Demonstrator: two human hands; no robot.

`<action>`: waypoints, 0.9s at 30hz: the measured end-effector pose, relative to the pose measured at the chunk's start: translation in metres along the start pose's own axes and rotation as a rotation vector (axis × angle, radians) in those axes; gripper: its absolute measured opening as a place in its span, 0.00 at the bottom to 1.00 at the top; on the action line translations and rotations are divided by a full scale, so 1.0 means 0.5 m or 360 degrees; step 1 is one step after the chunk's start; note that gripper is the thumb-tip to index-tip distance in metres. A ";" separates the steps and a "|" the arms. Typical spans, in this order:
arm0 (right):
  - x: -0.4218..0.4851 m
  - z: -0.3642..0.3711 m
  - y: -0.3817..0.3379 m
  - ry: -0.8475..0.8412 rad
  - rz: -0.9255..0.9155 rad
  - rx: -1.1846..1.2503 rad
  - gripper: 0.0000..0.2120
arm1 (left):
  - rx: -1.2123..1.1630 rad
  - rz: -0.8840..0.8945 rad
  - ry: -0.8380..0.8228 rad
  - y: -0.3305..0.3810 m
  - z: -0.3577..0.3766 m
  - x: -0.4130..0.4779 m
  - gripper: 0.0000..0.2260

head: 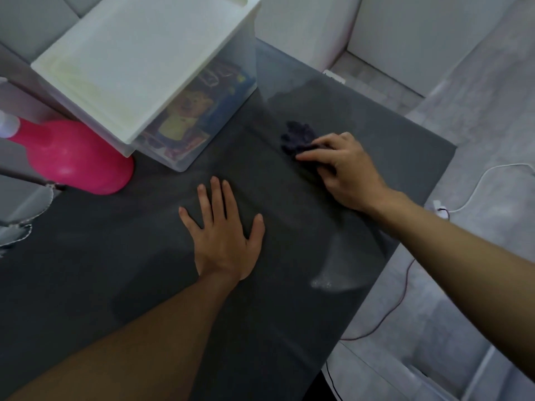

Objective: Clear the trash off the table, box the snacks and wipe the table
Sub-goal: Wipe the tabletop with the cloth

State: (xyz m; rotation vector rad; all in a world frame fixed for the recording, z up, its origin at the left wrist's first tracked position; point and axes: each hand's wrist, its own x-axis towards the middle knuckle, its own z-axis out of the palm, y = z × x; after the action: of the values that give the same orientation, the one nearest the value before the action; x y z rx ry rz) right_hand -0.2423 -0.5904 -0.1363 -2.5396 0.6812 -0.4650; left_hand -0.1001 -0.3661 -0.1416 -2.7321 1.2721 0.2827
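Wiping seems under way: snacks [185, 117] lie in the lidded box [139, 70] at 11 o'clock, the surface [115, 256] shows no trash, the right hand [344, 166] has its grip curled on the cloth [298, 137] at 2 o'clock, and the left hand [225, 233] lies spread flat.

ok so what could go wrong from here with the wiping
1. The right hand grips the cloth; a wide sweep left could knock the pink spray bottle beside the snack box.
2. The wet patch lies near the table edge; wiping outward might push liquid onto the cable on the floor.
3. The spot under the box probably goes unwiped unless the box is moved.
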 end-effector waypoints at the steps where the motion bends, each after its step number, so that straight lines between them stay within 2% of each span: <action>1: -0.009 -0.015 0.017 -0.0024 -0.0040 -0.0051 0.17 | -0.0002 -0.0001 0.0000 0.001 0.000 0.000 0.39; 3: -0.015 -0.038 0.062 0.0159 0.0171 -0.0189 0.18 | 0.0009 -0.0004 -0.0004 0.001 0.000 0.001 0.39; 6: -0.015 -0.062 0.100 0.0537 0.0841 -0.0232 0.21 | 0.0008 -0.0005 -0.0010 0.002 0.001 0.001 0.38; 7: -0.019 -0.060 0.093 0.0567 0.0919 -0.0200 0.21 | 0.0002 -0.0001 -0.0007 0.002 0.001 0.001 0.38; 9: -0.042 -0.042 0.058 0.0481 0.0759 -0.0127 0.20 | -0.0013 0.0007 -0.0006 0.000 0.002 0.001 0.37; 12: -0.104 -0.026 0.018 0.0204 0.0184 -0.0034 0.17 | -0.0027 0.0018 0.0004 -0.002 0.002 0.000 0.36; 14: -0.119 -0.049 0.037 0.0004 -0.0071 -0.0051 0.17 | -0.0031 0.0027 0.0009 -0.002 0.002 0.000 0.35; 16: -0.115 -0.076 0.081 0.0032 -0.0034 -0.0172 0.18 | -0.0047 0.0027 0.0012 -0.002 0.002 0.000 0.35; 17: -0.113 -0.088 0.106 0.0145 0.0119 -0.0232 0.19 | -0.0046 0.0025 0.0011 -0.002 0.003 0.000 0.35; 20: -0.118 -0.110 0.144 0.0558 0.0876 -0.0298 0.21 | -0.0030 0.0017 0.0005 -0.002 0.004 0.001 0.34; 21: -0.124 -0.105 0.137 0.0623 0.1019 -0.0291 0.21 | -0.0032 0.0015 0.0007 -0.001 0.005 0.001 0.34; 23: -0.146 -0.085 0.101 0.0615 0.0937 -0.0254 0.20 | -0.0028 0.0008 0.0015 -0.001 0.005 0.001 0.34; 27: -0.220 -0.073 0.042 0.0239 0.0211 -0.0124 0.17 | -0.0040 0.0002 0.0010 -0.003 0.006 0.000 0.34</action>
State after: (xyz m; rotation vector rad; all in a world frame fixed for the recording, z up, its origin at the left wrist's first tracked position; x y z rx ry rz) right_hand -0.3561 -0.5599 -0.1384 -2.5298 0.9331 -0.5976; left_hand -0.0993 -0.3647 -0.1446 -2.7552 1.2806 0.2924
